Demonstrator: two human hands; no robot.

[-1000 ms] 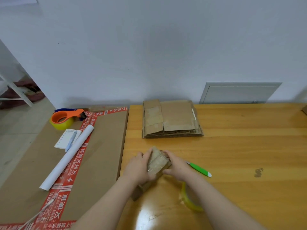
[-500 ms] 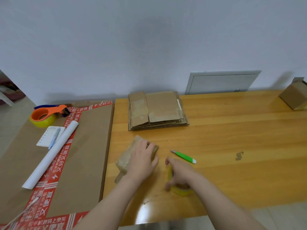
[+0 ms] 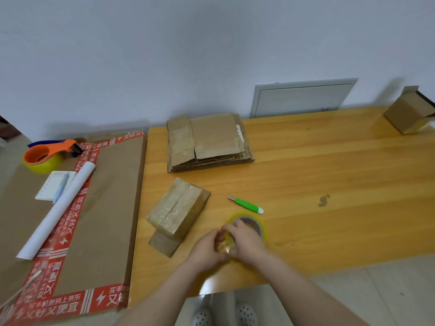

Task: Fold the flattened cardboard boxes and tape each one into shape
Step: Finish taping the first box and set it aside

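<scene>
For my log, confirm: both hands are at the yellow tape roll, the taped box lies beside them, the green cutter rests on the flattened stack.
Wrong: the head view shows the green cutter on the table, apart from the flattened stack. Left hand, right hand, yellow tape roll and taped box stand.

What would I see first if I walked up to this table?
Probably the left hand and right hand meeting at the yellow tape roll, near the front edge of the table. Just left of them sits a small box wrapped in shiny tape. A stack of flattened boxes waits at the back by the wall.
</scene>
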